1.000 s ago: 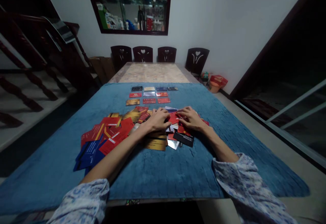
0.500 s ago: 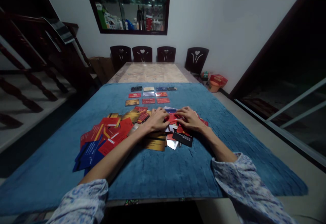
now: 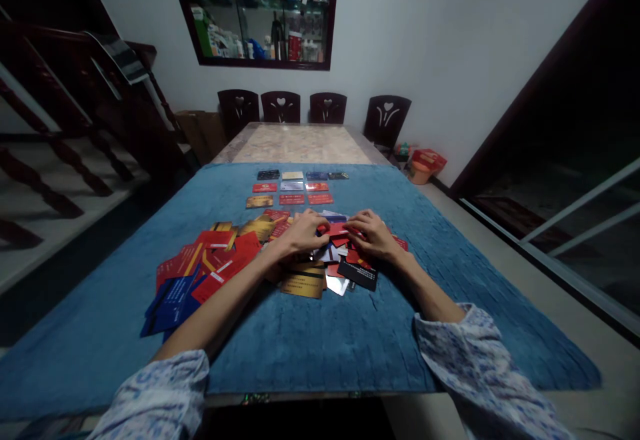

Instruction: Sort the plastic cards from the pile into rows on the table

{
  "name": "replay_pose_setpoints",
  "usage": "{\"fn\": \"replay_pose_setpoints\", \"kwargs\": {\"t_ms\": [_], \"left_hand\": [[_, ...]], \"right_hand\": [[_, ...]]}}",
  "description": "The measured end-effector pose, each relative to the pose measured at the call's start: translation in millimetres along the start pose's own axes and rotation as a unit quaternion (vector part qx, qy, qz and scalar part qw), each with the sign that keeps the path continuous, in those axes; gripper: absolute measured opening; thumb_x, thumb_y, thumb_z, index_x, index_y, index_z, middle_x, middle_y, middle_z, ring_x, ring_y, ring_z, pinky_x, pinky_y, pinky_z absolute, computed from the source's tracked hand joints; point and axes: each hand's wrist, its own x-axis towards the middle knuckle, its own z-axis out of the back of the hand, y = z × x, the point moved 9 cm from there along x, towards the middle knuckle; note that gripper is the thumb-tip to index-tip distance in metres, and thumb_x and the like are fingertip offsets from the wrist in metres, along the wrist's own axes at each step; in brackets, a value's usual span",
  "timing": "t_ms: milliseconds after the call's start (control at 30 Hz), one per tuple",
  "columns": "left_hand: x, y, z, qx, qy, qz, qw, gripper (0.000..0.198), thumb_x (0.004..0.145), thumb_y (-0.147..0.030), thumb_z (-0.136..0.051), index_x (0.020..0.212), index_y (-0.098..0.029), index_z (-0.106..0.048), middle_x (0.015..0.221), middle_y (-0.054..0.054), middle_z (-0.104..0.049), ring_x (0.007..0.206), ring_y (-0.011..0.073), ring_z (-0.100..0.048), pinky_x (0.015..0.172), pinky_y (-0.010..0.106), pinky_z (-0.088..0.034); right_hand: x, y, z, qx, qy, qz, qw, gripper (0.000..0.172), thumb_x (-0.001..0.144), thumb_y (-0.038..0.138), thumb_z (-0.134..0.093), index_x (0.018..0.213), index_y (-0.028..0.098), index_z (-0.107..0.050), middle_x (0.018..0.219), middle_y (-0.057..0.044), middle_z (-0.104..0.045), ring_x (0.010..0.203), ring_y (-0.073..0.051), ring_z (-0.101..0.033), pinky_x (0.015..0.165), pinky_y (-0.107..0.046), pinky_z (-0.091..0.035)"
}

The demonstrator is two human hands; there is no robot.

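Observation:
A red card lies between my two hands above a spread of mixed cards. My left hand is closed, thumb and fingers at the card's left end. My right hand has its curled fingers at the card's right end. Beneath and around them are gold cards, a black card, a white card and more red ones. Left of my left forearm lies a heap of red cards and blue cards.
Further up the blue cloth, several cards are set out in three rows, among them a gold card and a black card. Beyond the cloth is the bare marble tabletop, with chairs behind it.
My left hand has shifted slightly left, and more of the red card and the white card under it shows. My right hand stays nearly in place.

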Motion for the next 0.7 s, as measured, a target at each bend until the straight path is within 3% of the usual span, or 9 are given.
{"fn": "replay_pose_setpoints", "kwargs": {"t_ms": [367,700], "left_hand": [[2.4,11.1,6.6,-0.008,-0.027,0.005,1.0,0.031,0.087,-0.018,-0.054,0.104,-0.02,-0.08,0.102,0.007,-0.079,0.1,0.0237,-0.069,0.092,0.035,-0.051],[4.0,19.4,3.8,-0.039,-0.065,0.001,0.997,0.028,0.087,-0.013,-0.053,0.095,-0.019,-0.079,0.097,0.008,-0.077,0.096,0.0233,-0.068,0.089,0.035,-0.053]], "right_hand": [[-1.4,-15.2,1.3,0.017,-0.047,-0.063,0.997,0.017,0.093,0.023,-0.061,0.101,0.024,-0.076,0.088,-0.008,-0.072,0.091,-0.024,-0.061,0.08,-0.038,-0.052],[-4.2,-21.9,1.1,0.026,-0.065,-0.114,0.991,0.027,0.085,0.016,-0.062,0.107,0.024,-0.075,0.092,-0.008,-0.068,0.09,-0.024,-0.063,0.08,-0.037,-0.053]]}}
